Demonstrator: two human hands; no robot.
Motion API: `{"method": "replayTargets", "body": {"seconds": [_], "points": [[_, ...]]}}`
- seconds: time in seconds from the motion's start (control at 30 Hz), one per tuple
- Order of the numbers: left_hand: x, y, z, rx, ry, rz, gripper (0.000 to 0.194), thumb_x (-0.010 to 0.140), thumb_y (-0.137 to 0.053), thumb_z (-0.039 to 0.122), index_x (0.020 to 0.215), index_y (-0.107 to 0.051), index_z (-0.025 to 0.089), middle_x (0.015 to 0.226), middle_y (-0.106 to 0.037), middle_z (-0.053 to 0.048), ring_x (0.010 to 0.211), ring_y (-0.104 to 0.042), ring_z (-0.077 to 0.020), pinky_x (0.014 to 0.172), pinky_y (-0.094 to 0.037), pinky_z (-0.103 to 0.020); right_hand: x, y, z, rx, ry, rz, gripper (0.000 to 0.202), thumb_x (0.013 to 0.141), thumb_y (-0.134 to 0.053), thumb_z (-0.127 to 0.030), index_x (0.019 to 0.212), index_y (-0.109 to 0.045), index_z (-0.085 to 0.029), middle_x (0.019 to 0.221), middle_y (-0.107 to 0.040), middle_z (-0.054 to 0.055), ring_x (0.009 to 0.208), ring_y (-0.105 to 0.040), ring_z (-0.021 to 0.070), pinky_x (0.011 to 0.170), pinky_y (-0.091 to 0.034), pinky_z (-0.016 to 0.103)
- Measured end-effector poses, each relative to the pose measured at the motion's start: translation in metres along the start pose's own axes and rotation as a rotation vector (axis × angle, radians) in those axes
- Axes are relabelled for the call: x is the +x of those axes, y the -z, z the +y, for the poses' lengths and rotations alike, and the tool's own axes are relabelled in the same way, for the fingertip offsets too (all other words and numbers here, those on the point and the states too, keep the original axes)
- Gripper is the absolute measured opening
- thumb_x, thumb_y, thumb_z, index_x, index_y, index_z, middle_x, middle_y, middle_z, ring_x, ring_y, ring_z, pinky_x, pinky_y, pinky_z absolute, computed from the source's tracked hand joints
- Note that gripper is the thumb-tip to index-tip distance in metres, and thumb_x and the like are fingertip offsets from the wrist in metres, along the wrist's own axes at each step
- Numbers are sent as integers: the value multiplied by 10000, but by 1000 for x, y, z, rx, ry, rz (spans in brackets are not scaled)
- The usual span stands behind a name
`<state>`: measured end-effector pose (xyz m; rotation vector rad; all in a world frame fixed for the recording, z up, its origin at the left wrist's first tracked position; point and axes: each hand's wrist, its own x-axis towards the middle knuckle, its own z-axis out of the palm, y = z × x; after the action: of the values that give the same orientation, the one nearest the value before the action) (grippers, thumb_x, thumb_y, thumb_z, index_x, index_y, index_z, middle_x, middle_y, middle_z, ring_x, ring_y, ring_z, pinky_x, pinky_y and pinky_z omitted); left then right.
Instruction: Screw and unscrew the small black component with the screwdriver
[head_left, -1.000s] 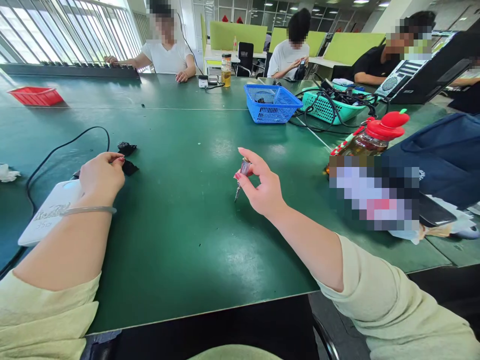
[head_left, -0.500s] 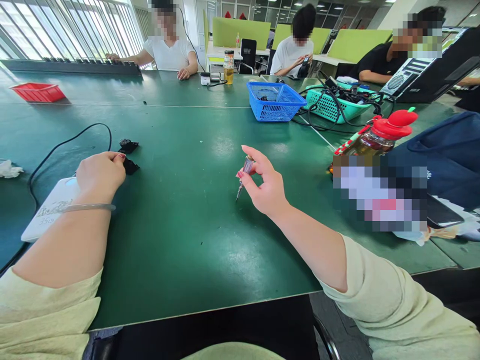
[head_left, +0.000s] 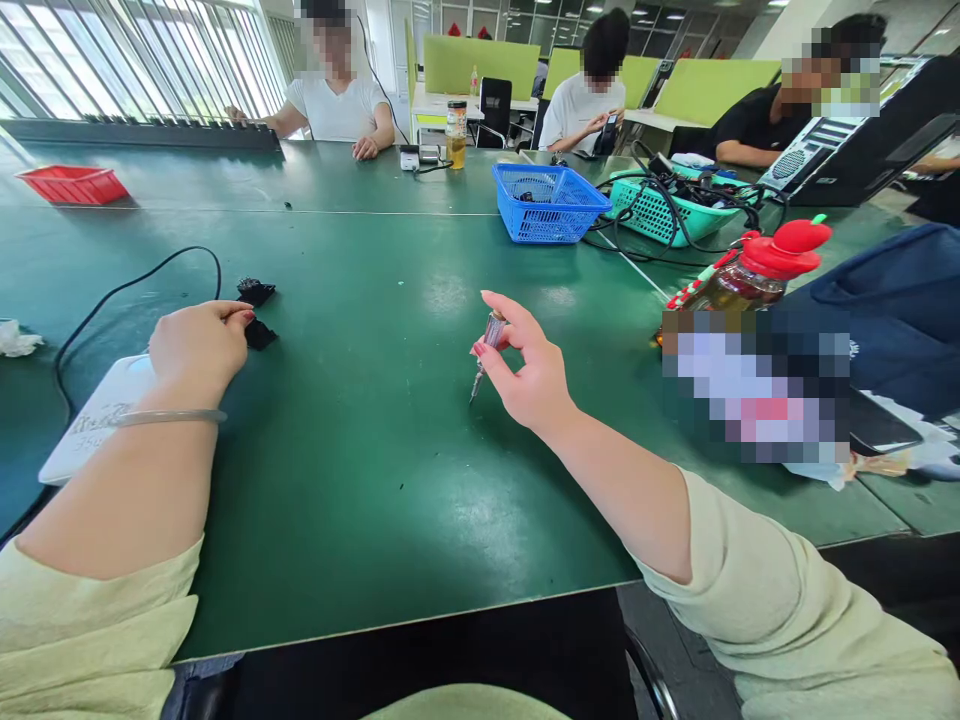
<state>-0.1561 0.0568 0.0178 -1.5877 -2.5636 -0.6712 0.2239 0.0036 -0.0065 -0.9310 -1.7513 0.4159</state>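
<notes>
My right hand grips a small screwdriver between thumb and fingers, its tip pointing down at the green table. On the left, my left hand is closed in a pinch beside two small black pieces, one farther back and one nearer. Whatever its fingertips hold is too small or hidden to name. Under the left wrist lies a white flat device with handwriting on it, and a black cable curves behind that hand.
A red tray sits at the far left. Toward the back are a blue basket, a green basket with cables and a jar. A red-lidded bottle and dark blue bag stand right. Three people sit across the table.
The whole view has shifted very slightly. Both hands keep nearly the same pose, the right still holding the screwdriver. The far-left person's hand over the dark rack has moved a little.
</notes>
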Motion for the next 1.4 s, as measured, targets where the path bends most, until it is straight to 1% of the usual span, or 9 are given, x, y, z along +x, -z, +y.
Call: {"method": "replayTargets", "body": {"seconds": [0.1, 0.2, 0.37, 0.47, 0.67, 0.9, 1.03, 1.2, 1.4], "points": [[-11, 7, 11, -3, 7, 155, 389, 953, -504, 325, 1259, -721, 220, 1172, -719, -123, 1170, -614, -317, 1034, -461, -492, 0, 1, 0, -10, -4, -7, 451, 938, -559, -280, 1387, -520, -307, 862, -693, -6, 786, -678, 163, 685, -615, 328], [-12, 7, 13, -150, -46, 223, 398, 954, -443, 199, 1227, -733, 185, 1092, -715, -114, 1170, -614, -249, 1060, -452, -403, 0, 1, 0, -6, 0, -9, 454, 937, -556, -275, 1389, -519, -307, 864, -695, -6, 791, -683, 166, 721, -622, 343], [-3, 0, 4, -240, 47, 147, 355, 974, -433, 235, 1156, -726, 150, 876, -709, -68, 957, -657, -194, 1020, -455, -342, 0, 0, 2, -5, 4, -2, 449, 938, -558, -287, 1384, -517, -323, 871, -703, -9, 792, -681, 166, 739, -624, 352], [0, -3, 1, -221, 100, 109, 320, 942, -517, 289, 1138, -723, 143, 920, -735, -78, 963, -652, -203, 1026, -448, -343, 0, 0, 1, -17, -1, -4, 438, 936, -558, -295, 1372, -523, -324, 869, -699, -11, 776, -678, 166, 727, -625, 356], [-4, -3, -1, -179, 28, 81, 391, 914, -501, 220, 1240, -718, 231, 973, -731, -54, 821, -623, -189, 951, -497, -357, 0, 0, -1, -2, 1, 1, 437, 932, -567, -282, 1365, -530, -322, 864, -694, -16, 771, -676, 158, 716, -625, 341], [-5, -1, 0, -120, -110, 72, 517, 859, -475, 105, 1338, -642, 205, 1250, -693, -92, 1195, -600, -241, 1107, -414, -401, 1, 0, -1, -2, 5, -10, 445, 935, -557, -279, 1377, -525, -309, 869, -703, -7, 780, -680, 160, 695, -610, 319], [-4, -3, -1, -167, -132, -2, 589, 835, -467, 48, 1387, -592, 210, 1271, -699, -49, 1158, -643, -181, 1082, -442, -324, 1, 0, -2, -18, -1, -13, 450, 932, -554, -280, 1380, -523, -306, 870, -706, -6, 782, -676, 161, 652, -592, 306], [-2, -4, -3, 45, -181, -26, 472, 870, -494, 125, 1292, -692, 201, 1308, -684, -87, 1236, -611, -260, 1086, -444, -400, 0, 1, -3, -15, -5, -11, 452, 932, -560, -269, 1380, -525, -308, 868, -709, -7, 782, -672, 160, 625, -576, 292], [-3, 0, -1, 159, -196, -42, 500, 849, -489, 105, 1301, -694, 165, 1327, -678, -114, 1236, -613, -277, 1055, -459, -384, 0, 1, -2, -7, 0, -11, 448, 934, -562, -273, 1379, -521, -311, 886, -712, -5, 781, -674, 160, 598, -564, 283]]}}
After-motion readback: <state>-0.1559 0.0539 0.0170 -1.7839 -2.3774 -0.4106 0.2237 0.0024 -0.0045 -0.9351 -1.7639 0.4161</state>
